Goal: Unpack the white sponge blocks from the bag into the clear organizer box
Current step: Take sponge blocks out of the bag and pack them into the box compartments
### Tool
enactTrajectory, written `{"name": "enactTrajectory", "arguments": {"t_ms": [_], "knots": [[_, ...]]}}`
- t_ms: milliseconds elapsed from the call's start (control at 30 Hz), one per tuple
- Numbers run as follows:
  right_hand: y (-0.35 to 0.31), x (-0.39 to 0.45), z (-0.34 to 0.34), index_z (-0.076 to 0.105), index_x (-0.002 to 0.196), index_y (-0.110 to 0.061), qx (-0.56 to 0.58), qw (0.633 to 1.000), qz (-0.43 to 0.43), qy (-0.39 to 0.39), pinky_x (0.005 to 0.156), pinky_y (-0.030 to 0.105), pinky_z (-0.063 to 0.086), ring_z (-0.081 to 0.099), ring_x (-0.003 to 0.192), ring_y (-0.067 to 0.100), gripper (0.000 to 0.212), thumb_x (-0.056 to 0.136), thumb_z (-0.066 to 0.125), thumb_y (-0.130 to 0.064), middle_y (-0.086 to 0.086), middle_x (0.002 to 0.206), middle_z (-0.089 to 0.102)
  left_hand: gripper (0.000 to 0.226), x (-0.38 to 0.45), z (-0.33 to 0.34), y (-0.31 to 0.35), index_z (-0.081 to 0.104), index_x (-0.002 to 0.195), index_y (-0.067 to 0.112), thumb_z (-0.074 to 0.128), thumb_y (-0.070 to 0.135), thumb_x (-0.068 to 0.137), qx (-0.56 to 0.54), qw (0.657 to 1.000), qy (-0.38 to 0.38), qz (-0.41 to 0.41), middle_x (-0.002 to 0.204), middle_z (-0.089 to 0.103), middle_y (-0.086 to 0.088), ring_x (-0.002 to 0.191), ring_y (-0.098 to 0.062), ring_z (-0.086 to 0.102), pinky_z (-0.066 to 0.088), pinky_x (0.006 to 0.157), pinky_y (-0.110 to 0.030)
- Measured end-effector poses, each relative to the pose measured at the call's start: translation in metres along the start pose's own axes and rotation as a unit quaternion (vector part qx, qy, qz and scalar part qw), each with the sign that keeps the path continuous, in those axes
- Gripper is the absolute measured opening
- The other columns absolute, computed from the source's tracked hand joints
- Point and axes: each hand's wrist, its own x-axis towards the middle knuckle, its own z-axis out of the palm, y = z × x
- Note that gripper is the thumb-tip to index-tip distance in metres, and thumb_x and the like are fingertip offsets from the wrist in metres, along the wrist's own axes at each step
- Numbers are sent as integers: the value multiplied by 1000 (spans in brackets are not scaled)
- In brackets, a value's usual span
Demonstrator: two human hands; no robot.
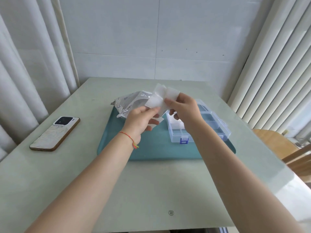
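Observation:
A crumpled silver bag [129,102] lies on the far left of the teal tray [151,147]. Both hands hold a cluster of white sponge blocks [159,96] in the air above the tray, just right of the bag. My left hand [143,120] grips the lower blocks from below, and my right hand [183,106] pinches the upper blocks from the right. The clear organizer box [210,121] with blue latches stands open on the tray's right side, under my right hand; something white lies in its near left compartment.
A phone [54,133] lies face down on the pale green table [151,190] at the left. A wooden chair [286,148] stands at the right edge. Curtains hang on both sides, with a wall behind the table.

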Motion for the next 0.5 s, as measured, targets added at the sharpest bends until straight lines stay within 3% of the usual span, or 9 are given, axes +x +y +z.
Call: {"name": "enactTrajectory", "arguments": {"t_ms": [133,267,333,500], "knots": [[-2,-2,-9,69,102,-11,51,999,16,-3,49,22,36,53,57,14,15,88,66,-14,-2,75,65,20,7,9,-3,64,72,13,69,22,90,-31,997,68,19,68,66,-3,55,-11,62,44,45,-19],[2,3,-15,69,99,-11,106,994,34,18,53,25,35,52,58,15,12,89,65,-14,4,79,65,19,10,4,-14,60,69,8,70,8,85,-48,996,73,27,58,59,0,60,-20,60,59,64,-31],[6,3,-17,69,96,-8,112,993,30,0,54,26,35,51,57,15,11,90,64,-14,9,80,64,21,11,0,-18,55,69,9,67,-1,82,-59,995,74,32,65,56,-5,64,-22,58,61,71,-37],[8,-7,-18,65,105,3,75,994,-7,-77,49,24,33,46,50,16,21,91,66,-12,14,80,63,16,7,-6,-15,62,89,7,58,-8,88,-94,995,36,20,96,66,-17,83,-31,68,57,60,-27]]}}
